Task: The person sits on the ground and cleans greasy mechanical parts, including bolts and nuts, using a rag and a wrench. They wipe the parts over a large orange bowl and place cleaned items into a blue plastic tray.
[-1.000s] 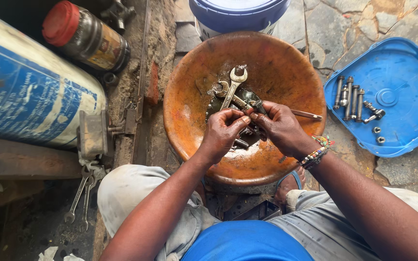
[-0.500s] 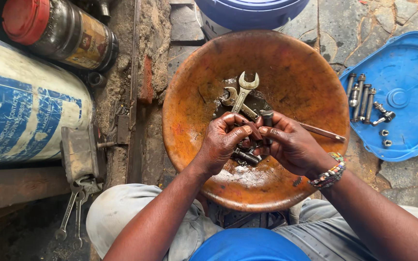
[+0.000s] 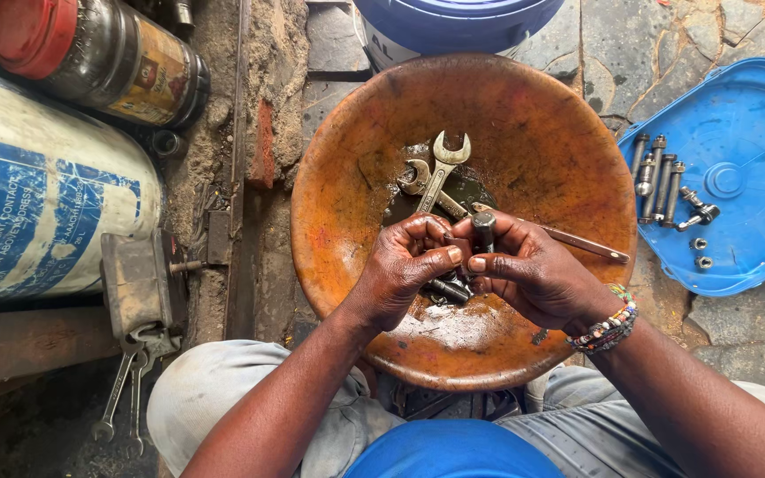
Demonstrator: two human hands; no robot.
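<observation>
Blue tray [image 3: 745,257] with bolts [image 3: 657,173] lies right of the orange bowl [image 3: 347,204].

Both forearms reach forward and converge. The left hand [image 3: 405,265] and right hand [image 3: 524,270] meet, fingers curled, thumbs nearly touching. A beaded bracelet circles the right wrist.

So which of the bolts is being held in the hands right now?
The dark bolt pinched upright between the left hand and right hand over the orange bowl; the other bolts lie untouched on the blue lid.
</observation>
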